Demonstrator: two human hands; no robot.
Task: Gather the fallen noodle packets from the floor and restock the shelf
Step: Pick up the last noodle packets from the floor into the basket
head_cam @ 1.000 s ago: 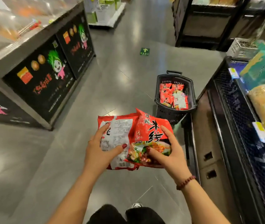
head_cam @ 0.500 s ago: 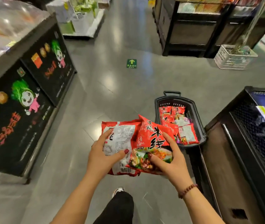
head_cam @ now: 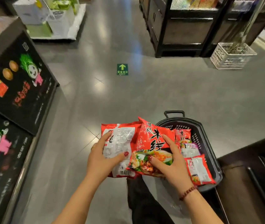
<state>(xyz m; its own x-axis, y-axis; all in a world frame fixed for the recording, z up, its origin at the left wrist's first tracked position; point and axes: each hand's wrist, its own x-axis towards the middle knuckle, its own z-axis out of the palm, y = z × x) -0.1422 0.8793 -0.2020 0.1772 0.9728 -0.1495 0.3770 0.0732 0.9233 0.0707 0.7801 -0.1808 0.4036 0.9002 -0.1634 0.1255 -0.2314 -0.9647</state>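
I hold two red noodle packets in front of me above the floor. My left hand point(head_cam: 103, 159) grips the left packet point(head_cam: 120, 143), whose white printed back faces up. My right hand point(head_cam: 170, 164) grips the right packet point(head_cam: 152, 139), front side up with black characters, overlapping the first. Just right of them a black plastic basket point(head_cam: 209, 151) stands on the floor with several more red noodle packets point(head_cam: 198, 168) inside. The dark shelf unit point(head_cam: 249, 175) shows at the lower right corner.
A black display counter with cartoon figures point(head_cam: 15, 94) runs along the left. Ahead lie open grey floor with a green exit sticker point(head_cam: 122, 69), a dark shelving unit point(head_cam: 185, 29), a white crate point(head_cam: 231, 56) and a pallet of goods point(head_cam: 52, 18). My dark-trousered leg point(head_cam: 144, 201) is below.
The view has swung left and away from the right shelf, and the basket now sits closer beside my hands. Both hands keep the same grip on the two packets.
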